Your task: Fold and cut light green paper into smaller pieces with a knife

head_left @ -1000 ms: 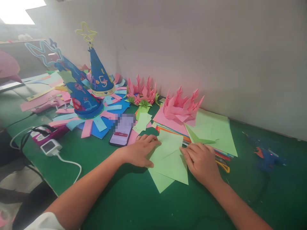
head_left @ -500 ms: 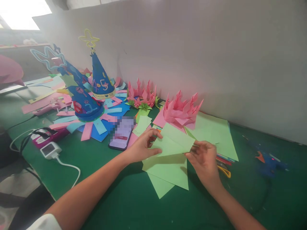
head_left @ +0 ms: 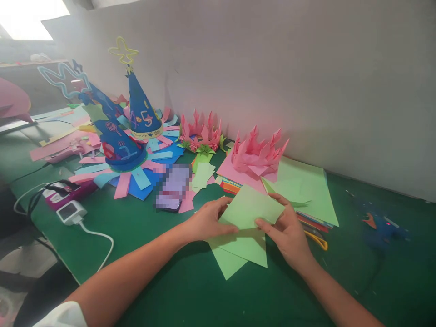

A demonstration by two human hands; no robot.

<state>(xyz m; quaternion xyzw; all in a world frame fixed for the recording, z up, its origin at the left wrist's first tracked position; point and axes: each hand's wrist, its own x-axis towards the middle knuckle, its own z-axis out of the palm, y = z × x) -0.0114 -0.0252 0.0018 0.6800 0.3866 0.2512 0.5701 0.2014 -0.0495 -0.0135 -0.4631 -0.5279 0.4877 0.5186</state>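
Now your left hand [head_left: 213,220] and right hand [head_left: 290,232] are pinching a green sheet [head_left: 252,205] from opposite sides, fingers equally near, its wider span running crosswise above loose green papers [head_left: 245,250] on the table [head_left: 170,290].

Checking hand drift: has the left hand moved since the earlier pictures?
Yes: the left hand has shifted to the right, a little farther from the phone, which lies in the same spot on the table.
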